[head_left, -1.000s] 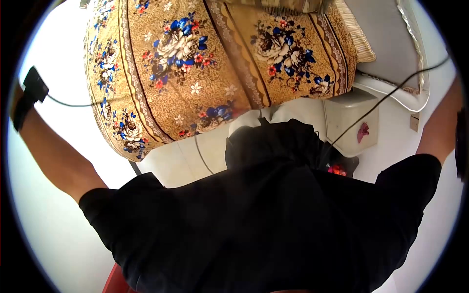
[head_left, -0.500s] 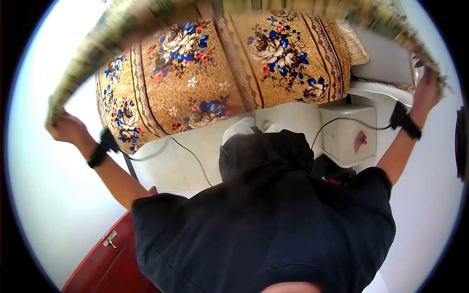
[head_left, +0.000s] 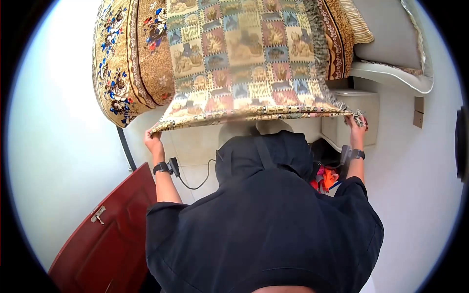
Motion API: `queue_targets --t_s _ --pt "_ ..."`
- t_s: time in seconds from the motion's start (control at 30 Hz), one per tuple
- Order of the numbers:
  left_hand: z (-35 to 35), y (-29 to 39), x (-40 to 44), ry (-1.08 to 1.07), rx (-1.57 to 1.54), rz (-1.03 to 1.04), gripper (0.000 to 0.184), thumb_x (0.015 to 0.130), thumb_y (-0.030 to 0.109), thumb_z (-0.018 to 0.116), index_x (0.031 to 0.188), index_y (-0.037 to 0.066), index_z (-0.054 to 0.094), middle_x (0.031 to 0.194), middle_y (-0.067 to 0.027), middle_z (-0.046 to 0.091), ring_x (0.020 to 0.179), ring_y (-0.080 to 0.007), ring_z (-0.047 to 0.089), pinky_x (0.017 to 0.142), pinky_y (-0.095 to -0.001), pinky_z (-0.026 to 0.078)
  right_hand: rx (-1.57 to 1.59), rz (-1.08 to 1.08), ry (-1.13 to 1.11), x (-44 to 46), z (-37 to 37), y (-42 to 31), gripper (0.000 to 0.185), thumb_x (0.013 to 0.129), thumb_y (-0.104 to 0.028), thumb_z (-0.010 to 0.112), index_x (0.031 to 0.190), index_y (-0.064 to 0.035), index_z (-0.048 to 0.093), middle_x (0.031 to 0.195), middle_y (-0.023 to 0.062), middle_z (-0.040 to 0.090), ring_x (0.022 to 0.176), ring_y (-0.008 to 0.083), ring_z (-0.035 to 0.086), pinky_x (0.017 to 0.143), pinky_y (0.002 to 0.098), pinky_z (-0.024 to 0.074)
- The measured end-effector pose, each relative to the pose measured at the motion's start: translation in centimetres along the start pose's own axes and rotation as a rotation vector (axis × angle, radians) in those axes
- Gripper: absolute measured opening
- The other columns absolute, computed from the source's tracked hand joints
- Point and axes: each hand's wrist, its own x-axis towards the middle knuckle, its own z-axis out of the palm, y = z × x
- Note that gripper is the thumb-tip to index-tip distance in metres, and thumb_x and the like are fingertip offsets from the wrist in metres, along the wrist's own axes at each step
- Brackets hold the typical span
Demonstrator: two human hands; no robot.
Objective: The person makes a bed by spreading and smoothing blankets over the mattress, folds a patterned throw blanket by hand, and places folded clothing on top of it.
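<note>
A patchwork-patterned blanket (head_left: 244, 53) with a fringed side lies across the floral bed cover (head_left: 154, 68), its near edge stretched taut in front of the body. My left hand (head_left: 154, 141) grips the left corner of that edge, fingers closed round the cloth. At the right corner, my right hand (head_left: 357, 128) is closed on the fringed end. Each wrist wears a black strap with a small device, and a cable runs from the left one.
Grey pillows (head_left: 391, 39) lie at the bed's right end. Below them stands a pale bedside cabinet (head_left: 369, 105), with red and orange items (head_left: 326, 178) on the floor nearby. A red door (head_left: 110, 229) with a metal handle is at the lower left.
The blanket has come down from its raised, blurred position and now covers the middle of the floral cover. Both hands have moved inward and lower, toward the body, still holding its corners.
</note>
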Motion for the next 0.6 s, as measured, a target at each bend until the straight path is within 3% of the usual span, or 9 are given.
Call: queue_targets --t_s 0.33,0.6 --pt "-3.4 -4.0 -3.3 0.046 0.082 -0.122 0.012 0.089 -0.002 0.053 0.101 -0.001 0.056 0.101 -0.0096 0.064 0.093 -0.0151 0.061 0.084 -0.0280 0.053 0.041 0.146 -0.012 -4.4 -2.3 3.8 0.016 0.087 -0.001 0.060 0.099 0.0028 0.050 0.100 0.0129 0.062 0.090 0.0239 0.065 0.082 0.0326 0.0545" --pt "-1.7 0.6 -1.5 -0.015 0.069 -0.078 0.024 0.088 -0.001 0.056 0.111 -0.002 0.062 0.101 -0.0090 0.064 0.092 -0.0161 0.062 0.084 -0.0289 0.054 0.104 0.076 0.044 -2.4 -0.3 0.9 0.019 0.087 -0.001 0.061 0.101 0.0046 0.049 0.100 0.0118 0.060 0.088 0.0204 0.063 0.078 0.0323 0.0572"
